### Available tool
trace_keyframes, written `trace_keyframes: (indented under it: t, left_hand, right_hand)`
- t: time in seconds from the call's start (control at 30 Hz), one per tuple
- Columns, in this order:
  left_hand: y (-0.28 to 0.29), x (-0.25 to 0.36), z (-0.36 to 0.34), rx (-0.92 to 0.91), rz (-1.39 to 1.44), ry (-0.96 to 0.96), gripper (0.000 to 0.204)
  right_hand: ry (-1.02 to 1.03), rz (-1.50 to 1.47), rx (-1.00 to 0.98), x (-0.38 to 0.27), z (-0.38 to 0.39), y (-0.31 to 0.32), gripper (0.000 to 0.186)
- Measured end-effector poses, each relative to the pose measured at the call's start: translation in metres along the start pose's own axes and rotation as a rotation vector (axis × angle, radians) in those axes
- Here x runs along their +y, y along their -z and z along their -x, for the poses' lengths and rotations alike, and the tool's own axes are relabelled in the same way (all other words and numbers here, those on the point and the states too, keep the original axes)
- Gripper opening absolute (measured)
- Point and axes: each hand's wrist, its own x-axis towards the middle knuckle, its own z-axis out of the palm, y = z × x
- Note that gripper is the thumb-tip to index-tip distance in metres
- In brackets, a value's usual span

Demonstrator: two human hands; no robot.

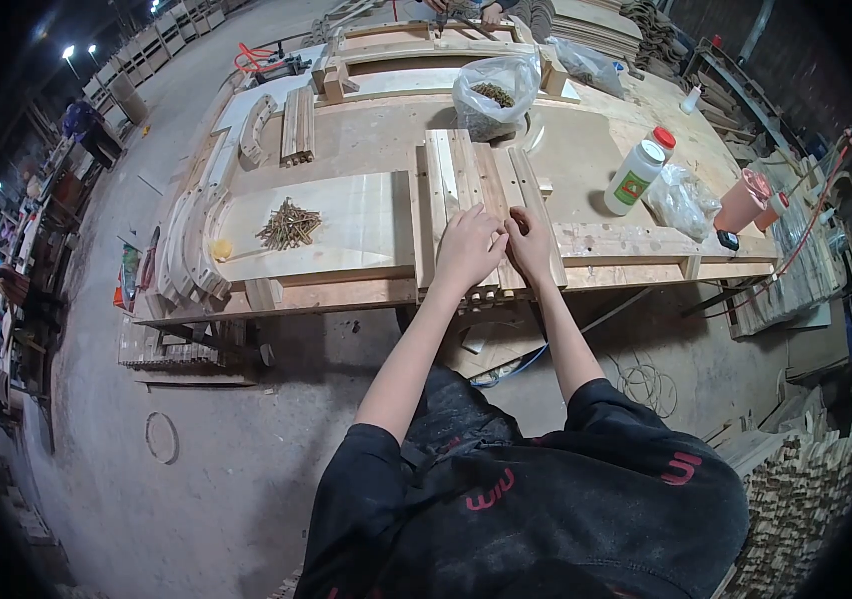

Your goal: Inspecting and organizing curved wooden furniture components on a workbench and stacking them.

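Several pale wooden slats (464, 172) lie side by side, pointing away from me, at the front of the workbench. My left hand (471, 246) rests on top of them, its fingers laid forward across the wood. Close beside it, my right hand (534, 248) is over the right-hand slats with its fingers curled. Whatever those fingers may hold is hidden. Another slat (531, 190) with small dark holes runs along the right side of the group. To the left, a pile of brass-coloured screws (290, 224) sits on a flat pale board (356, 215).
Curved wooden pieces (186, 240) line the bench's left end. A clear bag of fasteners (494, 98), a white bottle (633, 178) and a pink container (742, 202) stand on the bench. A wooden frame (426, 45) lies at the far side, near another person's hands (492, 14).
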Motion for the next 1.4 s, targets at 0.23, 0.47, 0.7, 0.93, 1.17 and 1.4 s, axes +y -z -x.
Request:
trace_keyframes:
  t: [0.23, 0.47, 0.7, 0.93, 1.17, 1.4]
  left_hand:
    - [-0.0008, -0.0006, 0.0006, 0.003, -0.002, -0.002, 0.018]
    - [-0.0007, -0.0011, -0.0001, -0.016, 0.006, 0.004, 0.017]
    - [-0.0006, -0.0005, -0.0006, -0.015, 0.008, 0.007, 0.017]
    - [-0.0009, -0.0009, -0.0001, -0.009, 0.017, 0.003, 0.016]
    - [0.0006, 0.0009, -0.0007, -0.013, 0.018, 0.011, 0.016]
    - [-0.0007, -0.0004, 0.0004, -0.001, 0.006, 0.01, 0.016]
  right_hand:
    - [0.008, -0.013, -0.013, -0.0005, -0.0002, 0.0009, 0.026]
    - [0.012, -0.058, 0.034, 0.001, -0.0003, -0.0017, 0.028]
    - [0.032, -0.036, 0.043, 0.0022, -0.001, -0.0017, 0.026]
    - [0.029, -0.049, 0.037, 0.0021, -0.0009, -0.0014, 0.027]
    - [0.019, -0.027, 0.035, -0.001, -0.0002, 0.0, 0.026]
    - [-0.018, -0.022, 0.004, -0.0054, 0.0013, 0.0006, 0.026]
